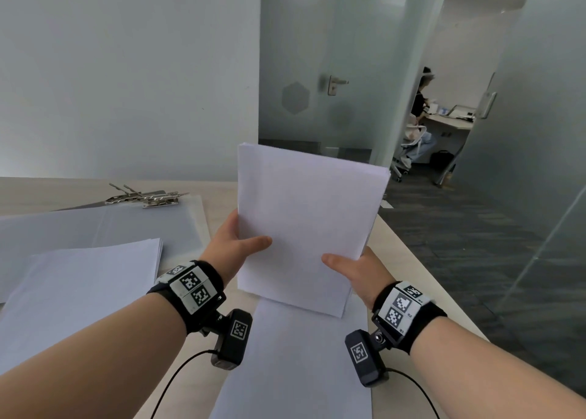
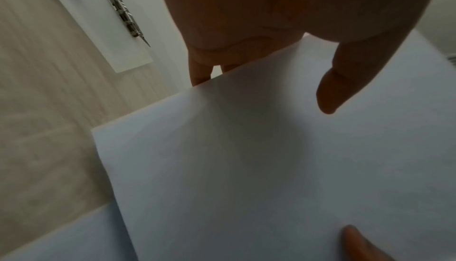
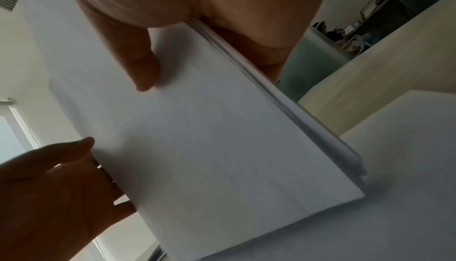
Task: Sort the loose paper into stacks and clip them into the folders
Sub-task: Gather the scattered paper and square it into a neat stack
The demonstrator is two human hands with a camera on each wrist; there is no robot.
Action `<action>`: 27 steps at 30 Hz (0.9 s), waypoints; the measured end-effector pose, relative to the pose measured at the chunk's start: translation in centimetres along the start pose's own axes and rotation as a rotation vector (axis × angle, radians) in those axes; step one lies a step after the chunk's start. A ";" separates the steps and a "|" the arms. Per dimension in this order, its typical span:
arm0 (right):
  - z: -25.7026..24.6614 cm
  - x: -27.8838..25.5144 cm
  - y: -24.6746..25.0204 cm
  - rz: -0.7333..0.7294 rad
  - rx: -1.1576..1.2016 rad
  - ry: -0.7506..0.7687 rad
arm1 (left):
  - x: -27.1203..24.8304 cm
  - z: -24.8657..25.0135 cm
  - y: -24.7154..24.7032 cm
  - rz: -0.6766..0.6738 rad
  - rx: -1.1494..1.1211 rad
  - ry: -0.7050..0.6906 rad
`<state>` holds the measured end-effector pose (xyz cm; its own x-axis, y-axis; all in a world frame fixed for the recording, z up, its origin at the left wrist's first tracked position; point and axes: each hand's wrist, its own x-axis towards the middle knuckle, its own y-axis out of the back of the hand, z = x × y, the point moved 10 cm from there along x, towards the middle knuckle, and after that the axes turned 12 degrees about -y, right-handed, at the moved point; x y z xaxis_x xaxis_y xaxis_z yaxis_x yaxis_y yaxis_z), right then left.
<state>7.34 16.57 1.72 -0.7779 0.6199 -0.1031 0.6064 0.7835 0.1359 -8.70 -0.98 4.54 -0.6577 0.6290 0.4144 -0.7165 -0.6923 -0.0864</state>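
Observation:
Both my hands hold a thick stack of white paper [image 1: 304, 222] upright, its bottom edge down on a white sheet [image 1: 295, 364] on the table. My left hand [image 1: 236, 238] grips the stack's left edge, thumb on the front and fingers behind. My right hand [image 1: 355, 269] grips the lower right edge the same way. In the left wrist view the stack [image 2: 259, 167] fills the frame under my thumb [image 2: 330, 93]. The right wrist view shows the layered edge of the stack [image 3: 283, 99]. An open grey folder [image 1: 126, 225] with metal clips [image 1: 146, 195] lies at the left.
A second pile of white paper [image 1: 79, 285] lies on the folder's near side at the left. The pale wooden table [image 1: 409, 260] ends just right of my right hand. Beyond stand a glass door [image 1: 333, 86] and a seated person [image 1: 418, 117] at a desk.

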 end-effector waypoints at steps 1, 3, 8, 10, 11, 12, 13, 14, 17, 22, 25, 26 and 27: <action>-0.2 0.1 0.2 0.005 0.007 0.004 | 0.3 0.5 -0.1 0.000 -0.007 -0.012; -0.1 0.2 0.6 0.022 0.000 -0.003 | 0.5 0.6 -0.2 -0.022 0.002 -0.015; 2.4 1.1 2.0 0.131 -0.122 -0.111 | -0.5 -2.9 0.8 -0.072 0.343 0.152; 2.5 1.1 2.8 0.185 -0.101 -0.126 | -1.0 -4.2 1.7 -0.108 0.578 0.252; 2.4 1.1 3.3 0.210 -0.072 -0.126 | -1.3 -4.9 2.0 -0.150 0.684 0.314; 2.1 1.0 3.8 0.237 -0.043 -0.121 | -1.7 -5.7 2.3 -0.212 0.777 0.380; 1.7 0.8 4.4 0.261 -0.013 -0.113 | -2.2 -6.5 2.4 -0.291 0.865 0.444; 1.6 0.8 5.0 0.289 0.020 -0.114 | -2.7 -7.1 2.4 -0.372 0.947 0.495; 2.2 1.1 7.1 0.365 0.130 -0.135 | -4.1 -7.9 1.4 -0.575 1.161 0.536; 4.2 1.4 9.3 0.421 0.221 -0.219 | -5.7 -8.3 -1.7 -0.826 1.420 0.496; 5.4 1.6 10.0 0.413 0.242 -0.290 | -5.5 -8.3 -2.4 -0.853 1.447 0.502; 5.6 1.5 10.1 0.408 0.245 -0.309 | -5.2 -8.3 -2.3 -0.839 1.440 0.514; 5.7 1.6 10.4 0.406 0.244 -0.312 | -5.0 -8.3 -2.2 -0.820 1.431 0.527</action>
<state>13.34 25.90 -2.67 -0.4108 0.8281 -0.3814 0.8962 0.4436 -0.0022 -5.78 0.32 -4.82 -0.4660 0.7860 -0.4063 -0.3111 0.2843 0.9069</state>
